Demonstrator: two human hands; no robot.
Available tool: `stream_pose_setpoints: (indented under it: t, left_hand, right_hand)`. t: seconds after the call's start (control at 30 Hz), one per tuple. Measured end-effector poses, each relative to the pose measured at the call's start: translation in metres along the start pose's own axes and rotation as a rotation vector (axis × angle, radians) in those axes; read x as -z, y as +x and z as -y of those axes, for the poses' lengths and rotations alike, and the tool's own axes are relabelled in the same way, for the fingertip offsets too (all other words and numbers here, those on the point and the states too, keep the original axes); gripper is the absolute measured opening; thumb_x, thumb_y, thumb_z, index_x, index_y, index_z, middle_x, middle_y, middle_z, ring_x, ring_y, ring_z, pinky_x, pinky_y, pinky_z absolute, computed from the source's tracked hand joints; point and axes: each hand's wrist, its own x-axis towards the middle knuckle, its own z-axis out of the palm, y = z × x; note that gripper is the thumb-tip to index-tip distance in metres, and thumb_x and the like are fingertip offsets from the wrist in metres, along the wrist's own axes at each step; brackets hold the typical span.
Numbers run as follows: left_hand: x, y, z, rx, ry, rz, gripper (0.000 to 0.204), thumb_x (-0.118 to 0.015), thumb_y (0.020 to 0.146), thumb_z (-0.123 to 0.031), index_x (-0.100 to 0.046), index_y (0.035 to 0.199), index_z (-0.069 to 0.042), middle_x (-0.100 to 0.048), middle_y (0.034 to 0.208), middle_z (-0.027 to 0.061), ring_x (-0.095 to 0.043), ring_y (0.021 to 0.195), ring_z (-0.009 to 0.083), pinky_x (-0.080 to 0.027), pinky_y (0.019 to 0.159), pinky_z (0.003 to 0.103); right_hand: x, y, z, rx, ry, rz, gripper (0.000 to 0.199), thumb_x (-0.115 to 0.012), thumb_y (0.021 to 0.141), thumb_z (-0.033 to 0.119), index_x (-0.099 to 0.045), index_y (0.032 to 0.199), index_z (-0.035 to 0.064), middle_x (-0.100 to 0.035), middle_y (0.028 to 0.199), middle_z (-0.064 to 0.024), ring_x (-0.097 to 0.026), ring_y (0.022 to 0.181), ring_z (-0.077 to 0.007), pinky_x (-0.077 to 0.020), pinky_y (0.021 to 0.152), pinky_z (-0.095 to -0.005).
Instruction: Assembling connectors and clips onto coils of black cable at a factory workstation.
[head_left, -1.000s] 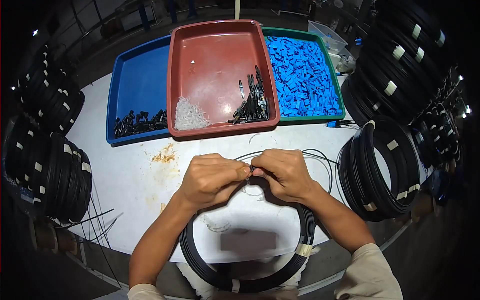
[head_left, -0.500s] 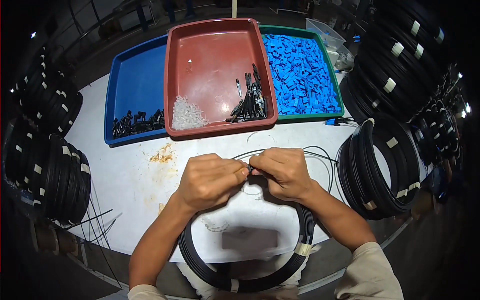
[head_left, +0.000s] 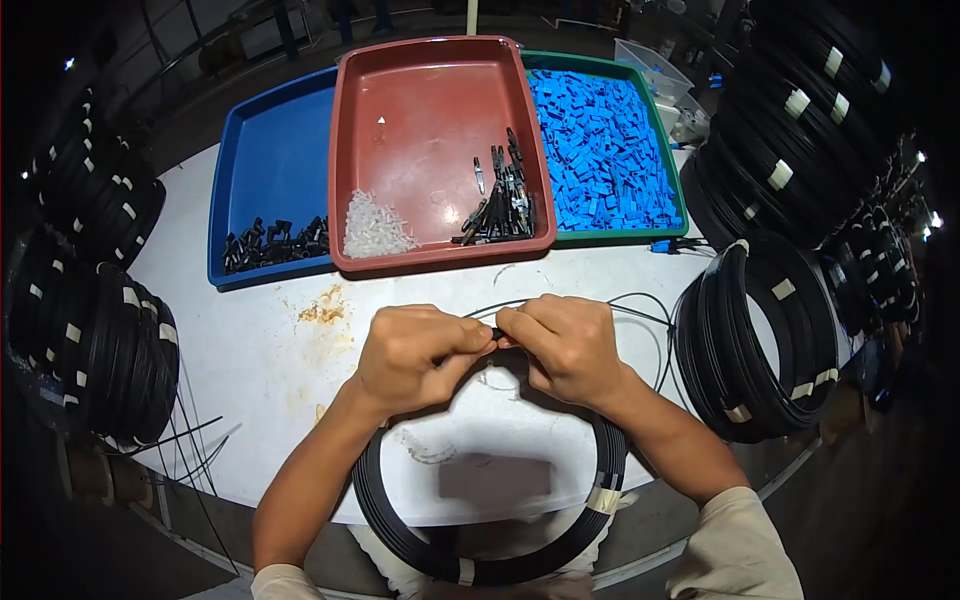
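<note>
My left hand [head_left: 425, 355] and my right hand [head_left: 562, 350] meet above the middle of the table, fingertips nearly touching. Both pinch a small black cable connector [head_left: 497, 334], mostly covered by the fingers. A thin black cable runs behind my hands toward the right. Beneath my forearms lies a coil of black cable [head_left: 545, 566], bound with pale tape and overhanging the table's near edge.
Across the back stand a blue tray [head_left: 275, 150] with black plastic parts, a red tray [head_left: 430, 110] with small clear pieces and black connectors, and a green tray [head_left: 682, 205] full of blue clips. Large black cable coils [head_left: 705, 350] flank the white table [head_left: 230, 400].
My hands stay together at nearly the same place. The fingers have shifted slightly around the small black connector, and the left hand has turned a little.
</note>
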Motion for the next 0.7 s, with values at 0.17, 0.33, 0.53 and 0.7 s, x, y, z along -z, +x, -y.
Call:
stream_pose_setpoints:
  t: [0.17, 0.33, 0.53, 0.7]
  left_hand:
    - [-0.0006, 0.0061, -0.0006, -0.342, 0.316, 0.007, 0.01, -0.082, 0.074, -0.004, -0.075, 0.08, -0.001, -0.076, 0.078, 0.0094, -0.071, 0.062, 0.0217, -0.055, 0.06, 0.03]
    - [0.001, -0.0001, -0.0047, -0.022, 0.091, -0.028, 0.011, -0.083, 0.075, -0.005, -0.076, 0.081, -0.001, -0.076, 0.077, 0.0104, -0.071, 0.061, 0.0197, -0.054, 0.058, 0.029]
    - [0.0031, -0.0023, -0.0078, 0.495, -0.438, -0.009, 0.012, -0.083, 0.08, -0.007, -0.077, 0.085, 0.003, -0.076, 0.074, 0.0109, -0.07, 0.063, 0.0104, -0.052, 0.058, 0.024]
    - [0.0018, -0.0019, -0.0085, 0.534, -0.47, -0.002, 0.011, -0.083, 0.081, -0.007, -0.078, 0.085, 0.002, -0.076, 0.073, 0.0107, -0.07, 0.063, 0.0099, -0.052, 0.059, 0.023]
  right_hand:
    - [-0.0039, -0.0017, -0.0065, -0.125, 0.226, 0.058, 0.015, -0.074, 0.079, 0.009, -0.069, 0.094, 0.0069, -0.065, 0.076, -0.0064, -0.065, 0.069, -0.0268, -0.0495, 0.059, -0.0397]
    - [-0.0032, 0.0005, -0.0055, -0.001, 0.196, -0.065, 0.018, -0.076, 0.075, 0.007, -0.069, 0.091, 0.004, -0.068, 0.082, -0.0081, -0.064, 0.07, -0.0263, -0.05, 0.061, -0.0372]
    - [-0.0003, 0.0015, -0.0065, 0.215, 0.09, -0.195, 0.032, -0.076, 0.065, 0.006, -0.07, 0.096, -0.0005, -0.068, 0.089, -0.0096, -0.063, 0.069, -0.0237, -0.0492, 0.06, -0.035]
    - [-0.0018, 0.0014, -0.0063, 0.196, 0.219, -0.223, 0.029, -0.074, 0.064, 0.002, -0.07, 0.093, -0.0015, -0.069, 0.092, -0.0112, -0.065, 0.071, -0.0255, -0.0518, 0.062, -0.036]
